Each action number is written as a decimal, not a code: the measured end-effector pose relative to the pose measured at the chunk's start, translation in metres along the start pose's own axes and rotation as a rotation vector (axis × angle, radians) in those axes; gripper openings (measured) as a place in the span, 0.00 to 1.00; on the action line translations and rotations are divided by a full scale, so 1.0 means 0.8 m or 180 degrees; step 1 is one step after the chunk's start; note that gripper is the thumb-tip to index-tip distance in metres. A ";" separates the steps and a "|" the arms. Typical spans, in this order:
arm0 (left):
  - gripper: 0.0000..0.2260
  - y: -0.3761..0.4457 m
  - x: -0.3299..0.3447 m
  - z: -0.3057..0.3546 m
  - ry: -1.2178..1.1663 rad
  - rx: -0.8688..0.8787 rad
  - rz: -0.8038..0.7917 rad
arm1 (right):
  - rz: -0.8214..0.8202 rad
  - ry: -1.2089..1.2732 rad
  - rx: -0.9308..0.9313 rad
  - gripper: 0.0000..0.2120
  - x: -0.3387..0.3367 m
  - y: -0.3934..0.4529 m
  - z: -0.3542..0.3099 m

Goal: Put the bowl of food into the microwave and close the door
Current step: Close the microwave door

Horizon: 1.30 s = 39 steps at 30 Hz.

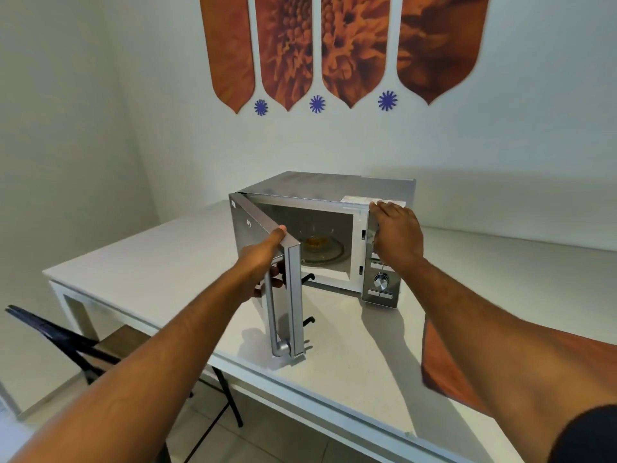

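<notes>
A silver microwave (330,187) stands on the white table (160,262). Its door (253,228) is swung partly open toward me. Inside, a clear glass bowl (315,241) with yellowish food sits on the turntable. My left hand (263,262) grips the door's free edge, thumb on top and fingers behind the vertical handle (272,319). My right hand (395,235) lies flat against the top right corner and control panel of the microwave, holding nothing.
An orange cloth (444,365) lies on the table at the right, partly under my right arm. A dark folding chair (66,339) stands at the table's left front. The wall with orange decorations is close behind the microwave.
</notes>
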<state>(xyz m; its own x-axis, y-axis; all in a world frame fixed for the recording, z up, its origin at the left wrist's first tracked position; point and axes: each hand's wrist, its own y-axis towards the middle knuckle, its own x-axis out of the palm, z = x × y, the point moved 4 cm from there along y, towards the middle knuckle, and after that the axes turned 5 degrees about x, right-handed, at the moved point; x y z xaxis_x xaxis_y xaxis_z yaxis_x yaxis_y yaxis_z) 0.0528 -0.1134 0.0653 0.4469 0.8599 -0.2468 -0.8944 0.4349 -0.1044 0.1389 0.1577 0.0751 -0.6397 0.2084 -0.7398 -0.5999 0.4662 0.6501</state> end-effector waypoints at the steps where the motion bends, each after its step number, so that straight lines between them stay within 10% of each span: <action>1: 0.29 0.002 0.012 0.002 -0.0115 0.0062 0.0021 | 0.0011 0.0001 0.0016 0.34 0.000 0.000 0.001; 15: 0.31 0.068 0.128 0.022 0.0026 0.0772 -0.0225 | 0.0154 -0.0039 0.0171 0.30 -0.005 0.005 0.000; 24: 0.25 0.131 0.169 0.029 -0.0507 0.0572 -0.1202 | 0.0420 0.0059 0.0448 0.19 -0.008 0.012 -0.003; 39: 0.25 0.166 0.200 0.049 -0.0810 0.0432 -0.1367 | 0.0321 0.0149 0.0788 0.21 0.015 0.017 -0.004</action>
<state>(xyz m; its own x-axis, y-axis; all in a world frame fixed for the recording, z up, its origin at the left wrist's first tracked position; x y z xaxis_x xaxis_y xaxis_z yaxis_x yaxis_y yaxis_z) 0.0064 0.0926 0.0496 0.7785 0.6267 0.0348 -0.6266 0.7792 -0.0148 0.1214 0.1639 0.0756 -0.7153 0.2273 -0.6608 -0.3998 0.6424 0.6538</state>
